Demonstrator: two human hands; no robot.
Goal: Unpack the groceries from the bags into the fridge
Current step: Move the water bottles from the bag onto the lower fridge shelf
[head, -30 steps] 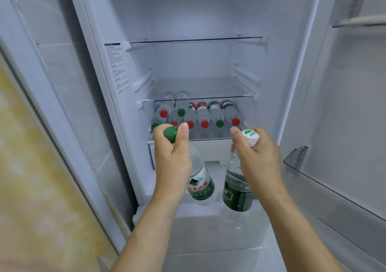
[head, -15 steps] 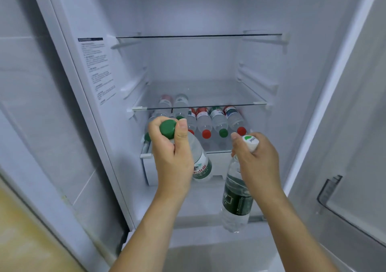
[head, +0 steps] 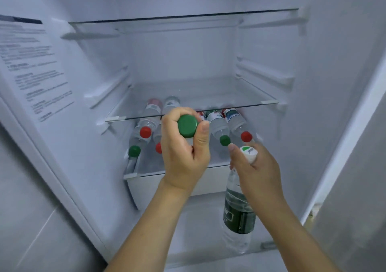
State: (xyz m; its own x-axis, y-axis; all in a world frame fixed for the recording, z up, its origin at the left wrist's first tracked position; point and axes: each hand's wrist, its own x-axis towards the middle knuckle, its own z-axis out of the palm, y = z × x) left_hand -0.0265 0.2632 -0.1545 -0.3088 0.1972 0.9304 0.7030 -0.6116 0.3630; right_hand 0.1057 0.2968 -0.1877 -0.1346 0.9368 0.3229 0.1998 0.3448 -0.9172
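Skin-toned forearms: two bare arms rise from the bottom edge toward the frame's centre.
Right hand [head: 255, 167]: right of centre, fingers curled round the neck of a bottle, thumb tip up beside the cap.
White-capped bottle [head: 238, 215]: clear plastic with a dark green label, hanging neck-up below the right hand at lower right of centre; its white cap shows a green mark.
Left hand [head: 186, 152]: centre frame, fingers and thumb wrapped round the neck of a second bottle.
Green-capped bottle [head: 187, 125]: only its green cap, facing the camera, is plainly seen; the body is hidden behind the hand.
Lower glass shelf [head: 133, 175]: behind the hands, mid-frame, carrying the lying bottles.
Stored bottles [head: 218, 126]: laid on their sides, caps toward the camera, red and green; some are hidden by the left hand.
Middle glass shelf [head: 261, 102]: just above those bottles.
Upper glass shelf [head: 183, 17]: across the top of the frame.
Printed sticker [head: 33, 66]: on the fridge's inner wall, upper left; text blurred.
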